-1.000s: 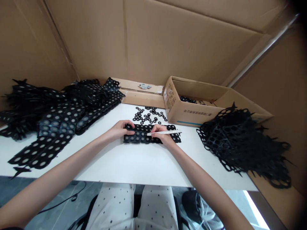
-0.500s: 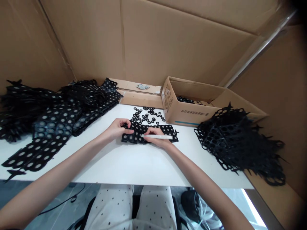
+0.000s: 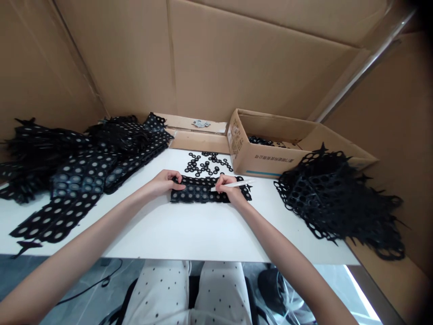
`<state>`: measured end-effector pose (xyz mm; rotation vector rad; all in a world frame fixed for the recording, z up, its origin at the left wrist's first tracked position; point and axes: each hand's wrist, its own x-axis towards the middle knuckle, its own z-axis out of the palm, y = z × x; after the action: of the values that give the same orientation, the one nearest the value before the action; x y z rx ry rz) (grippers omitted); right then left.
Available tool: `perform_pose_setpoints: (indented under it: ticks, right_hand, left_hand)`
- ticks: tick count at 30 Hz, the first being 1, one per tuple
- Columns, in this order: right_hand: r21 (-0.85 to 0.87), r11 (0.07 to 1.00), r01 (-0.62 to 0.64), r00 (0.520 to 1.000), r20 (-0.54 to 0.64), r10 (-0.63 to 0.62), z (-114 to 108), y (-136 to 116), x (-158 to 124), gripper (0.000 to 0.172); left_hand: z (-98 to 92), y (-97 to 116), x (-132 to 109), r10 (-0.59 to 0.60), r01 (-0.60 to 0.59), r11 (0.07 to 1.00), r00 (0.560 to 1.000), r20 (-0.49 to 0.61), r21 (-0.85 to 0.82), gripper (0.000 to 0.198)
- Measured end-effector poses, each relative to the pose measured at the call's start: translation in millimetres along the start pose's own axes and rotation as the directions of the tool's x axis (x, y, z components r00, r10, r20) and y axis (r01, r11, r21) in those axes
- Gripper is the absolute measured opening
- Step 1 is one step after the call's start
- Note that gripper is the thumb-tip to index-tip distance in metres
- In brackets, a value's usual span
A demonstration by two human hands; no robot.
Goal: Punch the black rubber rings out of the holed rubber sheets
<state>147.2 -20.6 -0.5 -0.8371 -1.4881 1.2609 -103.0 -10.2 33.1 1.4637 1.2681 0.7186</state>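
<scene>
A black rubber sheet (image 3: 196, 193) with rows of pale round spots lies flat on the white table. At its left end my left hand (image 3: 166, 182) grips the edge, thumb on top and fingers curled behind. My right hand (image 3: 230, 188) is closed around a slim white pen-like tool (image 3: 244, 182), whose tip is over the sheet right of its middle. Whether the tip touches the sheet, I cannot tell. Just beyond the sheet, small black rings (image 3: 204, 168) are scattered.
On the left is a heap of similar spotted black sheets (image 3: 79, 174). An open cardboard box (image 3: 270, 160) with black pieces inside stands at the back right. Before it lies a pile of black sheets with open holes (image 3: 338, 198). Cardboard walls (image 3: 257, 58) surround the white table (image 3: 189, 234).
My right hand has shifted right along the sheet with the white pen-like tool, whose rear end now points up more. My left hand still holds the sheet's left end.
</scene>
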Motion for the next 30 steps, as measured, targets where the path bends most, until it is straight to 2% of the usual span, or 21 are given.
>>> perform_pose_setpoints:
  ticks: [6, 10, 15, 18, 20, 25, 27, 30]
  right_hand:
    - [-0.098, 0.994, -0.056, 0.998, 0.009, 0.057, 2.5, -2.8, 0.2, 0.007]
    - [-0.209, 0.976, -0.053, 0.997, 0.044, 0.063, 1.3, 2.0, 0.2, 0.009]
    - [-0.271, 0.959, -0.083, 0.992, 0.074, 0.107, 2.0, 10.6, 0.1, 0.017]
    - [-0.328, 0.941, -0.081, 0.990, 0.082, 0.114, 3.7, 10.6, 0.1, 0.020]
    - [-0.353, 0.934, -0.057, 0.989, 0.107, 0.101, 3.7, 6.5, 0.2, 0.020]
    - [-0.283, 0.959, 0.016, 0.956, 0.285, 0.068, -2.6, -7.9, 1.0, 0.019]
    - [-0.226, 0.974, -0.026, 0.962, 0.260, 0.086, -6.4, -8.3, 0.8, 0.018]
    - [-0.102, 0.994, -0.039, 0.992, 0.114, 0.050, -11.6, -3.1, -0.2, 0.012]
  left_hand:
    - [-0.3, 2.3, -1.1, 0.021, -0.021, 1.000, 1.000, -0.019, -0.002, 0.034]
    - [0.6, 6.8, -3.3, 0.086, -0.087, 0.996, 0.995, -0.058, -0.013, 0.036]
    - [2.9, 15.0, -7.1, 0.152, -0.159, 0.985, 0.983, -0.098, -0.065, 0.044]
    - [3.5, 17.9, -8.1, 0.159, -0.169, 0.982, 0.981, -0.113, -0.089, 0.047]
    - [1.8, 16.1, -6.7, 0.132, -0.139, 0.986, 0.988, -0.084, -0.089, 0.045]
    - [-7.6, -2.0, 3.2, 0.009, -0.009, 1.000, 0.999, 0.036, -0.018, 0.034]
    - [-10.2, -9.5, 6.5, -0.002, 0.002, 1.000, 0.999, 0.042, -0.013, 0.033]
    - [-11.5, -14.6, 8.5, -0.011, 0.012, 1.000, 0.999, 0.045, -0.014, 0.032]
